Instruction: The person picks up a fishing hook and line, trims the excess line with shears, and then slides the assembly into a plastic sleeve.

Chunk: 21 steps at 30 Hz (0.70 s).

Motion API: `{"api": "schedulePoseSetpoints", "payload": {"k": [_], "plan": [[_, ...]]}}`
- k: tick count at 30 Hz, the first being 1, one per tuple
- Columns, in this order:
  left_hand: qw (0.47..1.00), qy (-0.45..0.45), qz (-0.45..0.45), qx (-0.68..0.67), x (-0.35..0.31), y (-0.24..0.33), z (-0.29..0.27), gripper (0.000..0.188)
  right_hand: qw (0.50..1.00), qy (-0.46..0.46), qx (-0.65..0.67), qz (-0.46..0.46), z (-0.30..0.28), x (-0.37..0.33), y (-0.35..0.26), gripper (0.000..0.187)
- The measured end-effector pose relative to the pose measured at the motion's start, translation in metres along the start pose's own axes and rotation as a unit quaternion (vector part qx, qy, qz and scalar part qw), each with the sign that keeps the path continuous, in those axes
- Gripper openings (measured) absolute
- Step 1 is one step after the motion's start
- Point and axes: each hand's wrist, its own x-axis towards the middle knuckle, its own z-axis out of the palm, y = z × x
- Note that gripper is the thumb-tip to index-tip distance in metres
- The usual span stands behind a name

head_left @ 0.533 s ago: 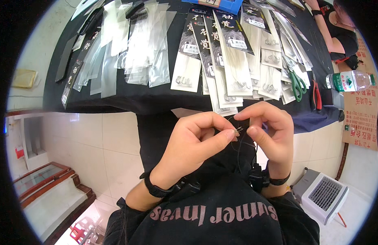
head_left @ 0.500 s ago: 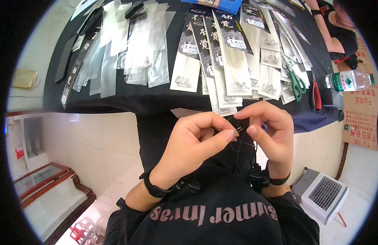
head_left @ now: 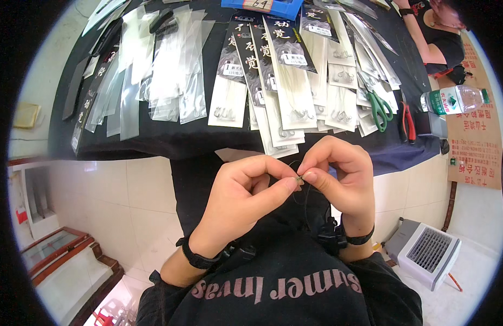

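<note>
Above my lap, in front of the table, my two hands meet fingertip to fingertip. My left hand (head_left: 238, 190) is closed in a pinch of thumb and forefinger on small, thin fishing hooks (head_left: 299, 177), mostly hidden by the fingers. The thumb and forefinger of my right hand (head_left: 346, 176) are pinched at the same spot, with a thin line (head_left: 293, 163) curving just above. Just beyond my hands, white-backed packets of fishing hooks (head_left: 297, 108) overlap at the table's near edge.
The black-covered table (head_left: 153, 140) carries clear plastic sleeves (head_left: 170, 81), a blue tray (head_left: 292, 8), green-handled scissors (head_left: 379, 111) and red-handled pliers (head_left: 407, 124). A water bottle (head_left: 452, 101) lies at the right. Another person (head_left: 441, 38) is at the far right; a grey-white appliance (head_left: 428, 252) stands on the floor.
My right fingertips have come in from apart and now pinch against my left fingertips. The hooks, more exposed before, are now mostly covered. The whole view has shifted slightly.
</note>
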Motion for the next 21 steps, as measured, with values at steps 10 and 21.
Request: {"api": "schedulePoseSetpoints", "payload": {"k": [10, 21], "plan": [[0.994, 0.055, 0.026, -0.089, -0.018, 0.011, -0.028, 0.011, 0.984, 0.177, 0.023, 0.01, -0.029, -0.006, -0.002, 0.007], [0.827, -0.472, 0.042, 0.304, -0.017, 0.042, -0.019, 0.024, 0.993, 0.087, -0.077, -0.017, -0.024, -0.004, -0.013, 0.005]]}}
